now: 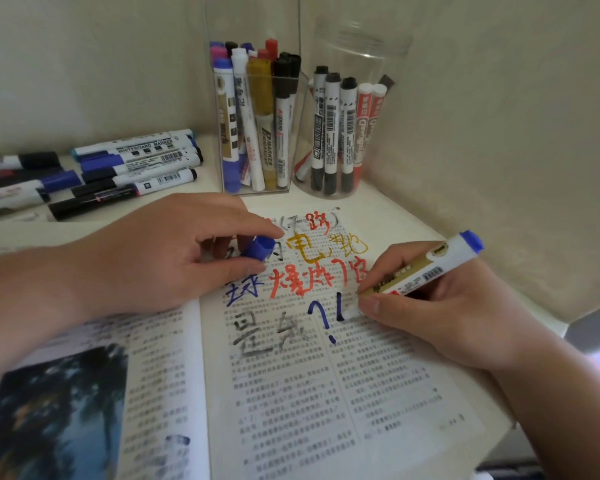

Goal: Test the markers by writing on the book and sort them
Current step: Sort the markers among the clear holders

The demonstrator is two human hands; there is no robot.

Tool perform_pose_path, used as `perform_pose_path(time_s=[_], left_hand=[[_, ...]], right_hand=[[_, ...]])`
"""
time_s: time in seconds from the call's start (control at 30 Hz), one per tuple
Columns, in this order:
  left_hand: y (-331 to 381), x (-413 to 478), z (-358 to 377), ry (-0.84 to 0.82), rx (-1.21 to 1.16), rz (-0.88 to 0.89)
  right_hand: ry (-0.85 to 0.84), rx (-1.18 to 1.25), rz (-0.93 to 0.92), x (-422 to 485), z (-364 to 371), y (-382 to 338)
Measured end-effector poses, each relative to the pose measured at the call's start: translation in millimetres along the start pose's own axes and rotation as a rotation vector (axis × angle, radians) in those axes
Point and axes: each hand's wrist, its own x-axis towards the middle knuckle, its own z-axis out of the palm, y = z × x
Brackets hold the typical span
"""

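Square clear holder at back of counter: packed w/ upright markers, blue, white, gold, black, red caps. Round clear jar just to its right: black-capped and red-labelled markers, standing. Loose markers lie in a heap on the counter, far left, blue and black caps.

Open book in front, photo on left page, print on right. Right page scrawled over in red, gold, blue, grey.

Left hand rests on top of the page, thumb and fingers pinching a blue cap. Right hand grips a white/gold marker, blue butt end up and to the right, tip down by a fresh blue stroke. Hands apart, writing between them.
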Motion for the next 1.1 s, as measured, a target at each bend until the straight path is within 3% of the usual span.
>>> perform_pose_path(time_s=[0.23, 0.63, 0.8, 0.97, 1.1], left_hand=[[0.6, 0.2, 1.7, 0.009, 0.002, -0.001], [0.5, 0.3, 1.3, 0.015, 0.013, 0.0], [-0.5, 0.2, 1.1, 0.012, 0.021, 0.006], [-1.7, 0.0, 1.4, 0.016, 0.005, 0.01], [-1.3, -0.1, 0.8, 0.022, 0.001, 0.013]], right_hand=[[0.136, 0.007, -0.001, 6.4, -1.3, 4.1], [-0.016, 0.068, 0.015, 1.5, -5.9, 1.7], [0.219, 0.027, 0.008, 9.7, -3.9, 6.8], [0.133, -0.049, 0.017, 6.4, -2.5, 4.2], [0.245, -0.067, 0.016, 10.8, -2.1, 7.1]])
